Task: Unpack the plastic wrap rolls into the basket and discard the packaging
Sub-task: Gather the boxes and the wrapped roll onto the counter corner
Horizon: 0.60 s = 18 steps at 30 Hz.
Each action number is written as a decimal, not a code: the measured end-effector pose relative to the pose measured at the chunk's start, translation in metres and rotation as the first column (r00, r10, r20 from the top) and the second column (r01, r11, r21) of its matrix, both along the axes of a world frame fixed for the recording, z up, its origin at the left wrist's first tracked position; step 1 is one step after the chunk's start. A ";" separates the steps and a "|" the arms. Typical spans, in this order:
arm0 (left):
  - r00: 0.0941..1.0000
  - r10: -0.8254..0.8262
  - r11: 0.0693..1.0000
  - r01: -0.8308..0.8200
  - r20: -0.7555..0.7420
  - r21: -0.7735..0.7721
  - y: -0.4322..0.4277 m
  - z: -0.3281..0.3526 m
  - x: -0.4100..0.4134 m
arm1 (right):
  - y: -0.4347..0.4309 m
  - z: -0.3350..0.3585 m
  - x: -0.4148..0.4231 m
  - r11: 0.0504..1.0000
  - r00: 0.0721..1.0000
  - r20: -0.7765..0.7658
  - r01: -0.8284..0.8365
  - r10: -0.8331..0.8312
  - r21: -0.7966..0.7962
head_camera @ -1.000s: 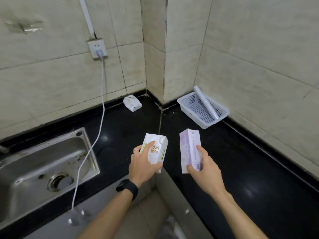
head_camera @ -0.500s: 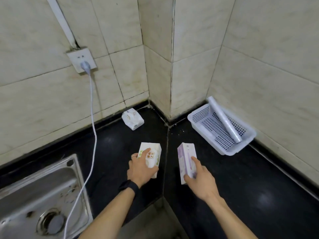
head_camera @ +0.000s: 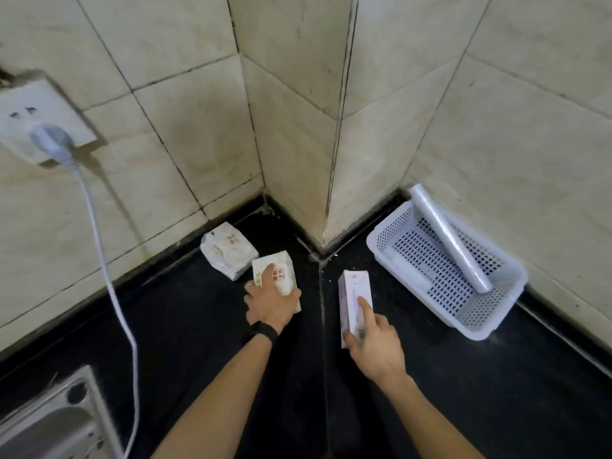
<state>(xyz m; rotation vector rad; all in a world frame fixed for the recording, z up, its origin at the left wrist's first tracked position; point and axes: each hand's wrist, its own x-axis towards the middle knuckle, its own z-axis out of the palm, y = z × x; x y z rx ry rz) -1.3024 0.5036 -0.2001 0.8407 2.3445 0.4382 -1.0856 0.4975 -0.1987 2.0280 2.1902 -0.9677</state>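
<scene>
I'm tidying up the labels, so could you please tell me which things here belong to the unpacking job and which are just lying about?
Job: green box, purple box, third box, basket, roll.
Lying about: socket, plug, cable, sink.

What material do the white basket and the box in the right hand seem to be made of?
Basket: probably moulded plastic, white, with slotted perforated walls. Purple box in the right hand: likely printed cardboard, with flat faces and crisp folded edges.
</scene>
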 end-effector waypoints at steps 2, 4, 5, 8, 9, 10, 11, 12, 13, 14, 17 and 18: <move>1.000 -0.009 1.000 0.009 -0.008 -0.014 0.015 -0.008 -0.006 | 0.005 -0.006 -0.007 1.000 1.000 0.004 -0.010 0.010 -0.002; 0.997 -0.080 0.996 0.080 0.000 -0.041 0.021 -0.014 -0.010 | 0.009 -0.012 -0.013 0.999 1.000 0.017 -0.018 0.019 -0.026; 0.991 -0.133 0.989 0.132 -0.001 -0.059 0.020 -0.016 -0.012 | 0.011 -0.015 -0.015 0.999 0.999 0.031 -0.019 0.021 -0.041; 0.958 -0.286 0.955 0.283 -0.023 -0.084 0.017 -0.021 -0.020 | 0.014 -0.019 -0.016 0.999 0.998 0.059 -0.031 0.033 -0.035; 0.946 -0.322 0.945 0.318 -0.033 -0.081 0.017 -0.024 -0.023 | 0.015 -0.020 -0.015 0.999 0.998 0.059 -0.036 0.038 -0.032; 0.938 -0.345 0.937 0.341 -0.042 -0.074 0.017 -0.026 -0.027 | 0.015 -0.020 -0.013 0.999 0.997 0.057 -0.044 0.045 -0.033; 0.933 -0.355 0.934 0.352 -0.048 -0.063 0.018 -0.028 -0.030 | 0.015 -0.020 -0.010 0.998 0.997 0.055 -0.055 0.057 -0.035; 0.932 -0.358 0.933 0.355 -0.054 -0.052 0.019 -0.030 -0.031 | 0.014 -0.021 -0.007 0.997 0.996 0.058 -0.071 0.073 -0.032; 0.932 -0.356 0.934 0.354 -0.059 -0.042 0.022 -0.031 -0.032 | 0.014 -0.021 -0.004 0.995 0.993 0.068 -0.092 0.093 -0.026; 0.932 -0.356 0.935 0.354 -0.068 -0.032 0.024 -0.031 -0.032 | 0.014 -0.021 -0.001 0.993 0.990 0.081 -0.115 0.117 -0.019; 0.928 -0.354 0.934 0.358 -0.115 0.007 0.032 -0.033 -0.029 | 0.014 -0.022 0.003 0.987 0.984 0.076 -0.157 0.158 -0.019; 0.932 -0.343 0.938 0.347 -0.120 0.013 0.035 -0.033 -0.028 | 0.014 -0.022 0.003 0.986 0.984 0.065 -0.165 0.166 -0.021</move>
